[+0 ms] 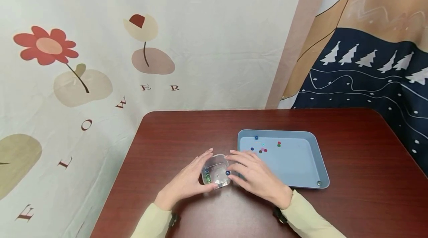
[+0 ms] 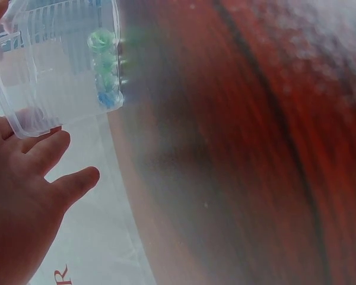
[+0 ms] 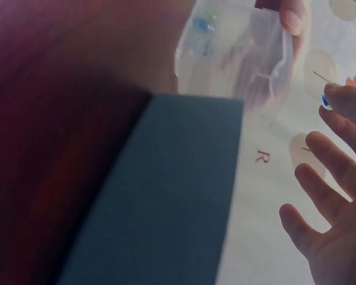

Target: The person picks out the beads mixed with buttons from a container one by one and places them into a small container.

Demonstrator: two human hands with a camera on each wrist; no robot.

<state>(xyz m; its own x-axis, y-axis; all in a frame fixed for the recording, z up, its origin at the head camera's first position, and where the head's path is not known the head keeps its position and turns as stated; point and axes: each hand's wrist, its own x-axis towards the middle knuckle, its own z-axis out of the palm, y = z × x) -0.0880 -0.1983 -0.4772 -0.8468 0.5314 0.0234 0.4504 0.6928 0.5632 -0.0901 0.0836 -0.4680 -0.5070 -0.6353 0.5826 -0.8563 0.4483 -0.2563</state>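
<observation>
My left hand grips a small clear plastic box between its thumb and fingers. Green and blue glass marbles sit along one side of the box's bottom. My right hand pinches a blue marble between thumb and index finger, just over the box's right side, while its other fingers spread apart. The blue tray lies beyond and to the right of that hand. In the right wrist view the tray's wall fills the lower middle and the box stands behind it.
On the tray's left part lie a blue marble and several small coloured pieces, among them a red one. A clear marble rests in its near right corner. The dark red table meets a printed curtain at the back.
</observation>
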